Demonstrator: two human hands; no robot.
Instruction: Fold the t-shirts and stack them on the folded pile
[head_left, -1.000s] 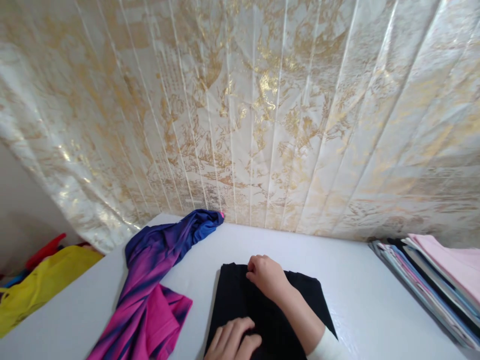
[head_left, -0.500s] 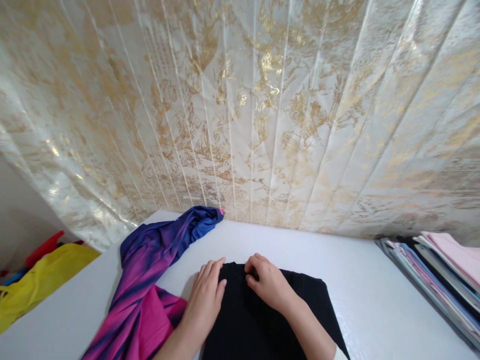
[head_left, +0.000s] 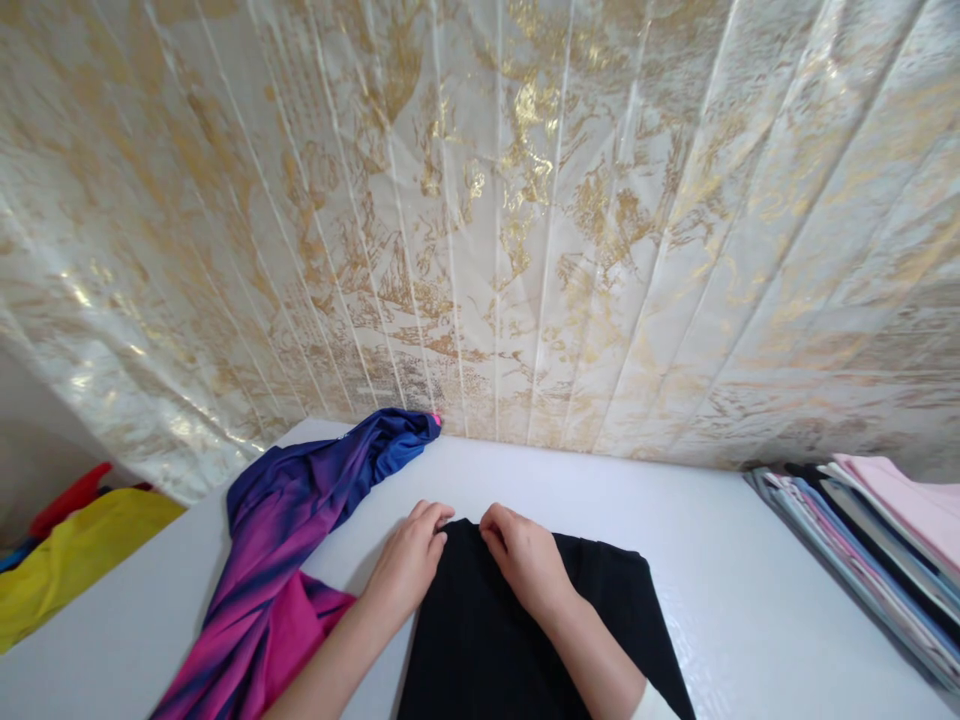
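Observation:
A black folded garment (head_left: 480, 640) lies flat on the white table in front of me. At its far left corner, my left hand (head_left: 412, 555) pinches the edge between thumb and fingers. My right hand (head_left: 525, 555) is closed on the far edge of the same cloth, a little to the right, with its fingertips curled down over it. The garment's near end runs out of the bottom of the view. Beside my left forearm sits a crumpled purple, pink and blue garment (head_left: 300, 540).
On the right side of the white table (head_left: 720, 580) stands a stack of folded clothes (head_left: 870, 560), pink on top. A yellow cloth (head_left: 82, 550) and a red cloth (head_left: 71, 498) lie beyond the left edge. A gold-patterned curtain (head_left: 480, 250) hangs behind.
My left hand has gone from lying with spread fingers along the black garment's left edge to pinching its far corner. My right hand has shifted slightly left along the far edge.

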